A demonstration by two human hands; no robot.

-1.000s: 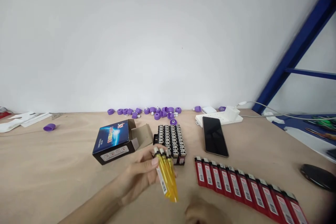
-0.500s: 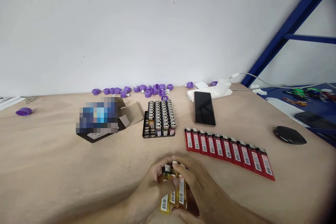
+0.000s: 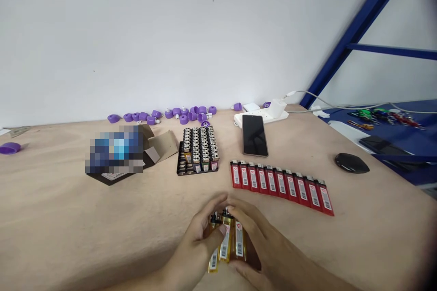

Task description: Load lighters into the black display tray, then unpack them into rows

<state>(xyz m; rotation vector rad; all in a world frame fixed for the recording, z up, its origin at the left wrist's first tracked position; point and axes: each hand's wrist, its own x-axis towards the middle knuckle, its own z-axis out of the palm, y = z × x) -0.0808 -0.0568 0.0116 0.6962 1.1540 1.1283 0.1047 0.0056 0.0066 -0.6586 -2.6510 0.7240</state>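
Three yellow see-through lighters (image 3: 224,244) with white barcode labels are gathered between my two hands, close to me. My left hand (image 3: 196,241) curls round them from the left, its thumb lying over the middle one. From the other side my right hand (image 3: 256,232) cups them, fingers bent over their tops and thumb low near their bases. Part of the metal tops is hidden by my fingers. Beyond, a black tray (image 3: 180,173) holds upright lighters in several colours, with bare slots along its left side. A slanting row of red lighters (image 3: 282,183) lies to the right.
Left of the tray lies an opened box (image 3: 116,154), partly blurred out. Purple caps (image 3: 194,112) line the wall. A phone (image 3: 254,136) leans on a white power strip (image 3: 269,116). A black mouse-like object (image 3: 351,163) sits at the right, near a blue frame (image 3: 355,36).
My view has turned a little to the right, so the table things appear further left. The yellow lighters are slightly more spread apart at the right, still between my hands.
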